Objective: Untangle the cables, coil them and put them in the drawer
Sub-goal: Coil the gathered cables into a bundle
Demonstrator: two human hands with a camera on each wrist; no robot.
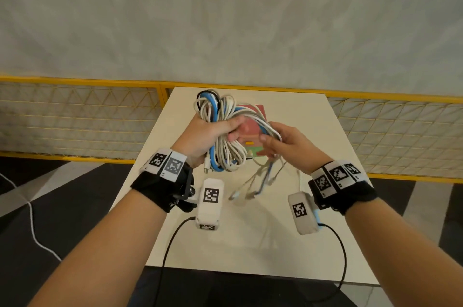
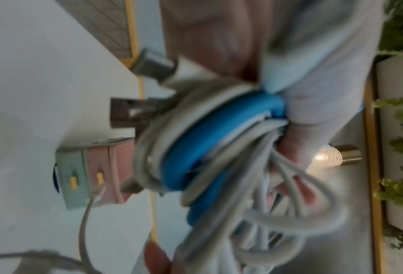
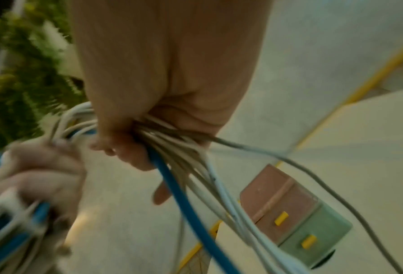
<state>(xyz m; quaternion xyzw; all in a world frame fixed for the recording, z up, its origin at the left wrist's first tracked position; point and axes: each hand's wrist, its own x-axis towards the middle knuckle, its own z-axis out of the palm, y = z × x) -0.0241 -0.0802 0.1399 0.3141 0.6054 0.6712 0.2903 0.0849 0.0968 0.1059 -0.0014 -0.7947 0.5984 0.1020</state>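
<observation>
My left hand (image 1: 213,132) grips a thick coiled bundle of white, blue and black cables (image 1: 220,119) above the white table (image 1: 313,131). Up close in the left wrist view the bundle (image 2: 219,148) fills my fist, with USB plugs (image 2: 130,113) sticking out. My right hand (image 1: 278,142) holds the loose cable ends (image 1: 263,176) that trail from the bundle, and they hang down blurred. Seen from the right wrist, those strands (image 3: 184,163) run through my curled fingers. A small pink and green drawer box (image 1: 253,131) stands on the table behind the cables, its drawers shut (image 3: 296,218).
A yellow-framed mesh fence (image 1: 75,116) runs behind the table below a grey wall. Black leads (image 1: 172,239) run from the white wrist camera units back over the table's near edge. Green plants (image 2: 399,166) and a lamp show in the wrist views.
</observation>
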